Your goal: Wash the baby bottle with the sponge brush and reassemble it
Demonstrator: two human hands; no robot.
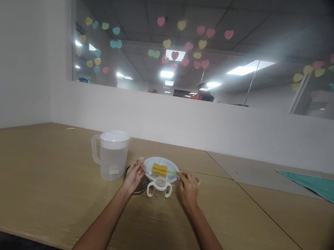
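Observation:
My left hand pinches a small clear plastic piece, perhaps a cup lid; its exact kind is hard to make out. My right hand is closed round the thin green handle of a sponge brush. The brush's yellow sponge head is over the white oval plate. Between my hands and in front of the plate stands a clear training cup with two white handles, upright and uncovered. Partly behind my left hand is a dark round dish.
A translucent pitcher with a white lid stands left of my left hand, its handle pointing left. A green cloth lies at the right. Behind the wooden table rise a white wall and a window with heart stickers.

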